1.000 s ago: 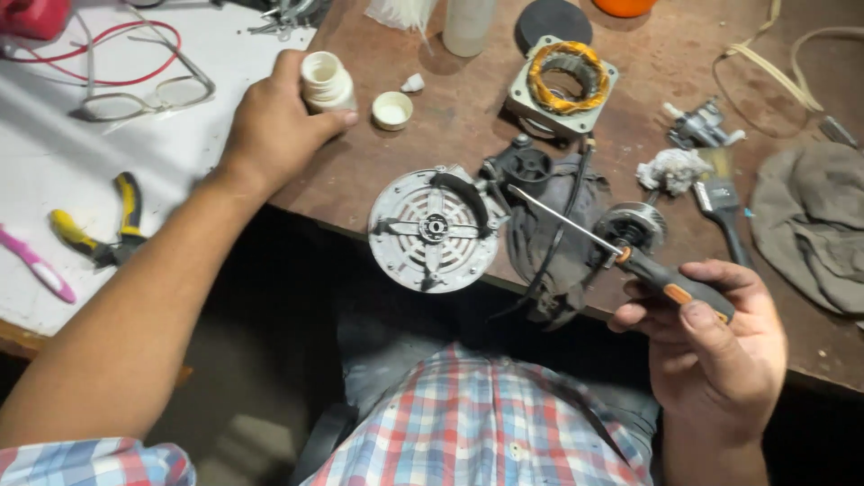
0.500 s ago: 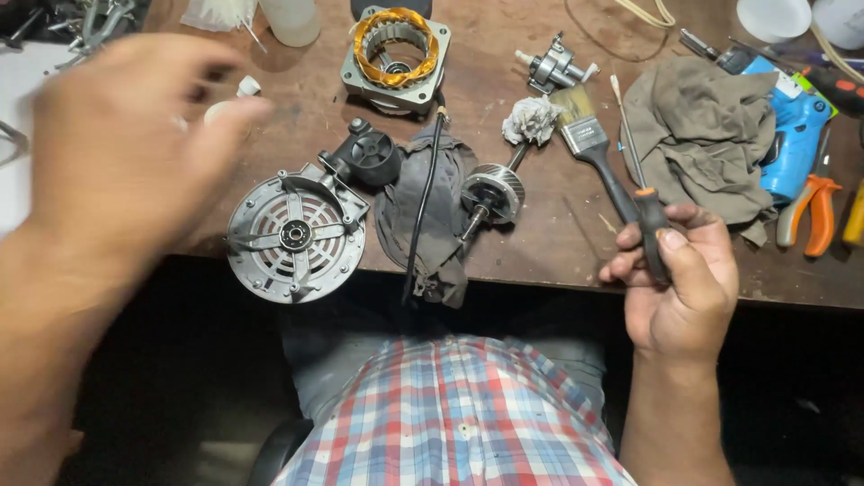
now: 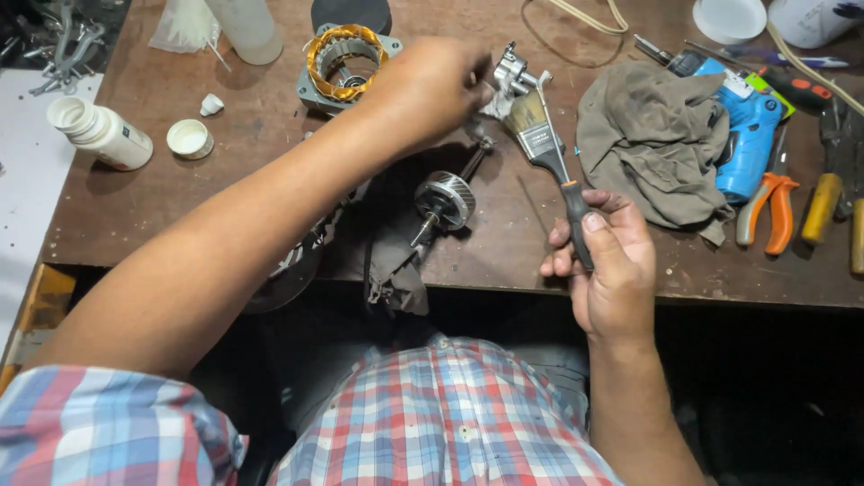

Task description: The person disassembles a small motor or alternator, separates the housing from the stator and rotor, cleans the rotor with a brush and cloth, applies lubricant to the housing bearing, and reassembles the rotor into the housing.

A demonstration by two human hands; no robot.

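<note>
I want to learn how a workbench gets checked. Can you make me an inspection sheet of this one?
Surface: brown wooden bench, scuffed.
Job's things: paintbrush; metal part by its bristles; rotor on dark cloth.
Clutter: copper-wound stator, white bottle with cap off, grey rag, blue power tool, orange pliers.
Grippers: right hand grips the brush handle; left hand reaches to the metal part.
Cables: beige cord at the top edge.
Surroundings: white sheet on the left.

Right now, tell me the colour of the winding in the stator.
Copper-orange, ringed with yellow; the stator shows best in the head view.
</note>
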